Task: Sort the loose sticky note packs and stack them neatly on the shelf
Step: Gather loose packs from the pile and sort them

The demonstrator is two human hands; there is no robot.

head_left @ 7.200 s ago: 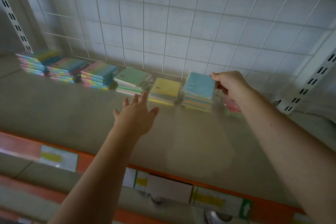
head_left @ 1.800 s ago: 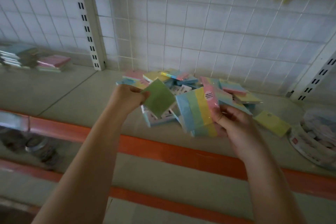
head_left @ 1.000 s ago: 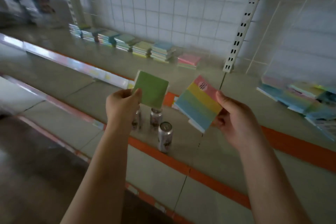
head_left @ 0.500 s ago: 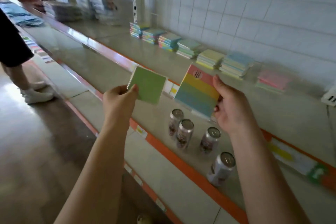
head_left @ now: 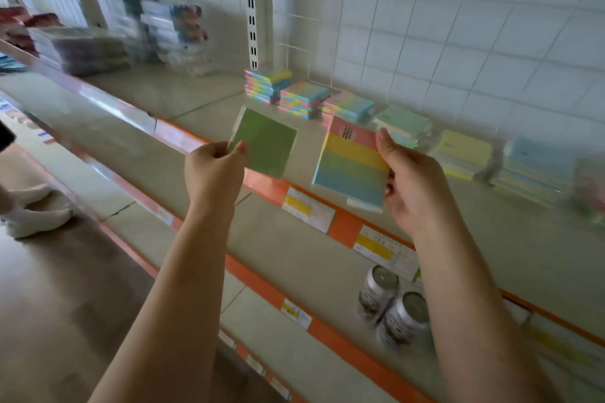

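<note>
My left hand (head_left: 214, 175) pinches a green sticky note pack (head_left: 265, 143) by its lower left corner, held up in front of the shelf (head_left: 196, 98). My right hand (head_left: 414, 185) grips a rainbow-striped pack (head_left: 352, 165) by its right edge, with at least one more pack under it. Along the back of the shelf stands a row of sorted stacks: rainbow stacks (head_left: 302, 98), a mint stack (head_left: 404, 126), a yellow stack (head_left: 463, 154), a blue stack (head_left: 537, 168) and a blurred pink stack (head_left: 592, 193) at the right edge.
An orange shelf lip (head_left: 343, 226) with price labels runs diagonally below my hands. Silver drink cans (head_left: 393, 311) stand on the lower shelf. Wrapped stationery goods (head_left: 157, 33) fill the shelf's far left. A person's white shoes (head_left: 32, 216) are on the floor at left.
The view has swung toward the sorted row, which is now nearer behind my hands. Both hands keep the same packs raised, a little closer to the shelf.
</note>
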